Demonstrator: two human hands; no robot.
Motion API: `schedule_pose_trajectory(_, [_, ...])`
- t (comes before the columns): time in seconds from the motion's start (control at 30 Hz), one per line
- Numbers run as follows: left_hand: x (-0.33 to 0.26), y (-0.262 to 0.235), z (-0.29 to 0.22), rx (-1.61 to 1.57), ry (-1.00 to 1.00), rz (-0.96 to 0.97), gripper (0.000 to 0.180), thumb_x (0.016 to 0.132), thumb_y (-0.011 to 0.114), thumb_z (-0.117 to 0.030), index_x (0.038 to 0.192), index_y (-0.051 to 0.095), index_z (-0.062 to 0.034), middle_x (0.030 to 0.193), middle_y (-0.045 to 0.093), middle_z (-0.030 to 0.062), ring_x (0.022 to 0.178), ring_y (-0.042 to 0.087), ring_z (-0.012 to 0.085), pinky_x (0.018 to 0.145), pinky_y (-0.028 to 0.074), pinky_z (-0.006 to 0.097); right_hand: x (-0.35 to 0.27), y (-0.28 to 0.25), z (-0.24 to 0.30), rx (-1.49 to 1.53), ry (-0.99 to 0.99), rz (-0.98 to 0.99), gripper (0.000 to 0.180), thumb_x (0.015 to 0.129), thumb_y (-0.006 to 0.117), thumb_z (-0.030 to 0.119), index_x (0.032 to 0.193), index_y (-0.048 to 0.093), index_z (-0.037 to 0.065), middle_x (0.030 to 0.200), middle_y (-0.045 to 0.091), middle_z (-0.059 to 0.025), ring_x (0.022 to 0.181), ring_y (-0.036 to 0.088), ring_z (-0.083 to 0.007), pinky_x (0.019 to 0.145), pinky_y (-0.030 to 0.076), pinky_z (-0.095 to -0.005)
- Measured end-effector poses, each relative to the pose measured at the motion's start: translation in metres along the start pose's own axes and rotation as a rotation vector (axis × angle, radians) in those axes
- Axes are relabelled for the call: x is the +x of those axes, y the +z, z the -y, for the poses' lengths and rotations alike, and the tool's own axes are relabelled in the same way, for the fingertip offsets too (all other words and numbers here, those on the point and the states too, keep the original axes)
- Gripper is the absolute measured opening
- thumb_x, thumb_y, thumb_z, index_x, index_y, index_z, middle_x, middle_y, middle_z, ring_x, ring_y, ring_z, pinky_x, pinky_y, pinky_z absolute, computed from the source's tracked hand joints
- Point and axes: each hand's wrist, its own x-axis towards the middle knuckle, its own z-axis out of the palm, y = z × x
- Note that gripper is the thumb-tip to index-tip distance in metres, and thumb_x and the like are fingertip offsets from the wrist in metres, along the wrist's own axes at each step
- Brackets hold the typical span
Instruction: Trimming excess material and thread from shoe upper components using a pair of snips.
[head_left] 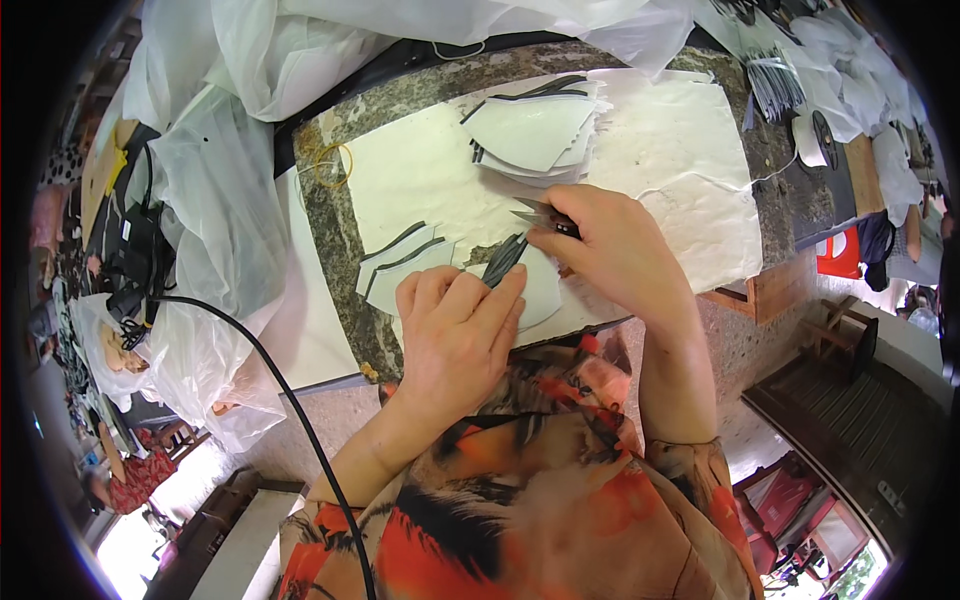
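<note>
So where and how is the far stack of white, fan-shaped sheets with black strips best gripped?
On the stack, probably the right edge, coming from the right, thumb above, fingers beneath: the flat layers sit staggered there, while the thin black strips run along its far edge.

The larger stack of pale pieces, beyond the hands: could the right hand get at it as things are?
Probably yes: the right hand is close by, and nothing seems to stand between it and the larger stack. Still, it holds dark snips, which might hamper picking pieces up.
</note>
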Motion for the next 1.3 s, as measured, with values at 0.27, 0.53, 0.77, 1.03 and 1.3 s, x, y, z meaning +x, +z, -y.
schedule_pose_trajectory(0.27, [0.004,0.003,-0.002,0.040,0.003,0.008,0.032,0.085,0.076,-0.015,0.117,0.076,-0.0123,0.081,0.050,0.0035,0.087,0.053,0.0254,0.086,0.039,0.040,0.002,-0.005,-0.007,-0.055,0.079,-0.012,0.031,0.092,0.065,0.031,0.093,0.066,0.000,0.090,0.068,-0.0228,0.090,0.065,-0.0436,0.079,0.050,-0.0517])
schedule_pose_trajectory(0.53, [0.005,0.002,-0.002,0.029,-0.007,0.028,0.034,0.085,0.075,-0.015,0.119,0.076,-0.0122,0.081,0.049,0.0040,0.085,0.051,0.0252,0.083,0.039,0.040,0.002,-0.001,-0.010,-0.054,0.086,-0.035,0.029,0.091,0.065,0.031,0.091,0.066,0.001,0.090,0.069,-0.0217,0.087,0.066,-0.0429,0.078,0.051,-0.0517])
schedule_pose_trajectory(0.77, [0.002,0.004,-0.001,-0.027,-0.054,0.052,0.036,0.086,0.075,-0.015,0.122,0.074,-0.0109,0.084,0.051,0.0050,0.086,0.050,0.0250,0.083,0.039,0.039,-0.008,0.016,-0.010,-0.058,0.105,-0.176,0.023,0.090,0.066,0.026,0.090,0.065,0.003,0.089,0.069,-0.0200,0.085,0.067,-0.0413,0.075,0.052,-0.0498])
schedule_pose_trajectory(1.03, [-0.008,0.012,0.001,-0.072,-0.131,0.017,0.042,0.087,0.074,-0.015,0.128,0.069,-0.0065,0.103,0.058,0.0103,0.098,0.053,0.0290,0.091,0.041,0.041,-0.020,0.000,-0.020,0.347,0.071,0.002,0.033,0.088,0.073,0.013,0.118,0.070,-0.001,0.092,0.071,-0.0085,0.079,0.066,-0.0136,0.073,0.054,-0.0305])
schedule_pose_trajectory(1.3, [-0.002,0.008,0.006,-0.191,-0.196,0.049,0.044,0.086,0.075,-0.016,0.128,0.068,-0.0059,0.112,0.056,0.0126,0.108,0.051,0.0311,0.097,0.041,0.041,-0.020,0.010,-0.019,0.438,0.083,-0.083,0.030,0.087,0.073,0.010,0.114,0.072,-0.003,0.091,0.070,-0.0052,0.076,0.063,-0.0101,0.073,0.054,-0.0280])
